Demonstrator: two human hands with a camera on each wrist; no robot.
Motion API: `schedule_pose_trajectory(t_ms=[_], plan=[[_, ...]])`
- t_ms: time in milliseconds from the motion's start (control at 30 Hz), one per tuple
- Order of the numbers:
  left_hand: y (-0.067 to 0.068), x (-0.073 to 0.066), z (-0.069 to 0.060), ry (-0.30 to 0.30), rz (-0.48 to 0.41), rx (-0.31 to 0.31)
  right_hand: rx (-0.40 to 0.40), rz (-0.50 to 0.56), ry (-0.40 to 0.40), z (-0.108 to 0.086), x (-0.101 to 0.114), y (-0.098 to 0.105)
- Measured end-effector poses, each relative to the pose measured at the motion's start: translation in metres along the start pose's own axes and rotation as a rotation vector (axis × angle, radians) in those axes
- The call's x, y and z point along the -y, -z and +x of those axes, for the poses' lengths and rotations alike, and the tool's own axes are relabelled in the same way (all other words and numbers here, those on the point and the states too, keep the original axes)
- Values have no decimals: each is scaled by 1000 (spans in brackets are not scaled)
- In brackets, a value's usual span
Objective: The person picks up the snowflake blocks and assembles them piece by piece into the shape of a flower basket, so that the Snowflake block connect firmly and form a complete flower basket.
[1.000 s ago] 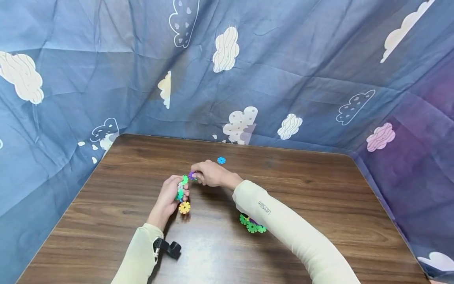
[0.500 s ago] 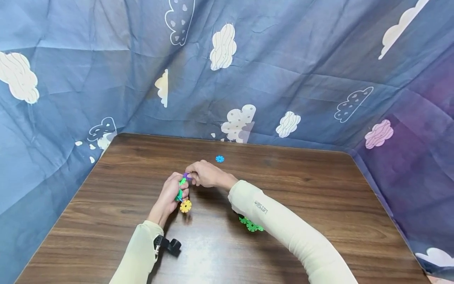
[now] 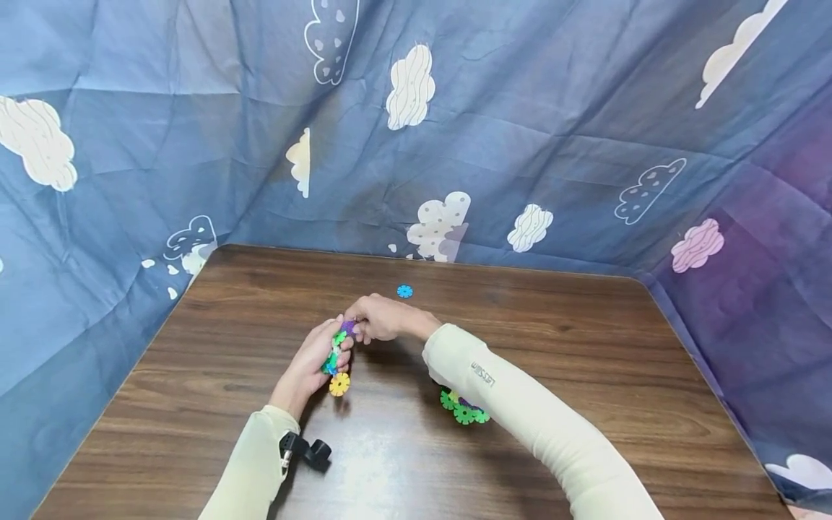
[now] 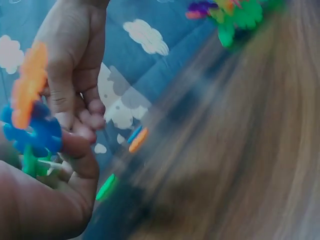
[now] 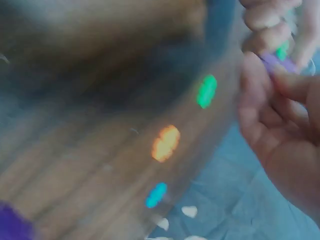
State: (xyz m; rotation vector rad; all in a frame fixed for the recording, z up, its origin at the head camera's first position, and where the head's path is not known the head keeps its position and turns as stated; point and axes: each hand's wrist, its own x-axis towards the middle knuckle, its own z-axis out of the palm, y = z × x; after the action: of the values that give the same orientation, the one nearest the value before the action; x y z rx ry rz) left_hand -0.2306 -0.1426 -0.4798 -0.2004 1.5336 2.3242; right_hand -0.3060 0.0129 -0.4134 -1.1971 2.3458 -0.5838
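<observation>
My left hand [image 3: 312, 355] grips a joined string of notched plastic snowflake discs. At its near end hangs a yellow-orange disc [image 3: 339, 384], joined to a blue disc [image 4: 42, 131] in the left wrist view. Further along are a green disc [image 3: 340, 337] and a whitish part, partly covered by my fingers. Close against the string's far end, my right hand [image 3: 383, 318] pinches a purple disc [image 3: 349, 327] between thumb and fingers. Whether the purple disc is slotted into the green one cannot be told.
A joined cluster of green, yellow and purple discs [image 3: 464, 413] lies partly under the right sleeve. Toward the table's back edge lies a blue disc [image 3: 405, 291]. The right wrist view also has a loose orange disc [image 5: 165, 143] and a green disc [image 5: 206, 91].
My right hand has brought the purple disc left to the string's green end, closing the earlier gap. My left hand keeps its grip, nearly in place.
</observation>
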Motion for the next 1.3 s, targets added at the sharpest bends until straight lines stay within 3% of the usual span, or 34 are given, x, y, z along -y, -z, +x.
schedule_pose_trajectory(t_ms=[100,233,400,567,700,867,1000,1133,1300], plan=[[4,1,1,-16,-108,-61,7,-108,-111,5,1,5],[12,1,2,-11,-206,-106,62,-365,-215,14,-1,-4],[14,2,1,-19,-197,-55,130,-545,-233,21,-6,-24],[15,4,-3,-55,-210,44,44,-552,-179,23,-11,-34],[14,5,-1,-12,-243,32,-9,-494,-154,22,-14,-36],[13,4,1,41,-253,31,-57,-337,-173,19,-16,-27],[11,2,1,50,-267,49,-99,-5,-210,14,-18,-11],[11,1,0,31,-302,83,-60,332,-221,9,-16,-1],[9,1,0,20,-305,144,-34,446,-160,7,-14,-2]])
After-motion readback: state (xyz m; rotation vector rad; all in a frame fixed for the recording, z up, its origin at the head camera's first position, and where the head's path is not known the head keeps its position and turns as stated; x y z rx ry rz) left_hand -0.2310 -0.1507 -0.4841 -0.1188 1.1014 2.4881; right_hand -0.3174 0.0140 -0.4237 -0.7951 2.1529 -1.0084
